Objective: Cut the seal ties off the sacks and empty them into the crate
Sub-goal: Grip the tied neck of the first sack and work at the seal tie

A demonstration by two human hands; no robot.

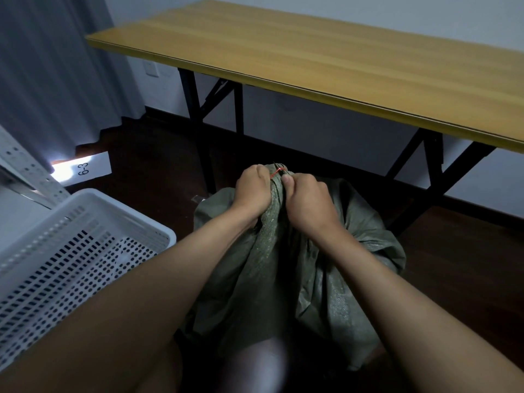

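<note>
A dark green woven sack [320, 273] stands on the floor in front of me, its neck gathered and bound by a thin red seal tie [275, 173]. My left hand [252, 191] grips the gathered neck from the left, fingers curled round it just below the tie. My right hand [307, 202] grips the neck from the right, thumb pointing up toward the tie. A white perforated plastic crate [82, 251] sits on the floor at my left; what I can see of its inside holds nothing. No cutting tool is in view.
A wooden folding table [326, 61] with black legs stands right behind the sack. A grey curtain [56, 66] hangs at the left, with a paper label marked 6-3 [85, 168] on the dark floor below it. A perforated metal rail [28, 174] crosses above the crate.
</note>
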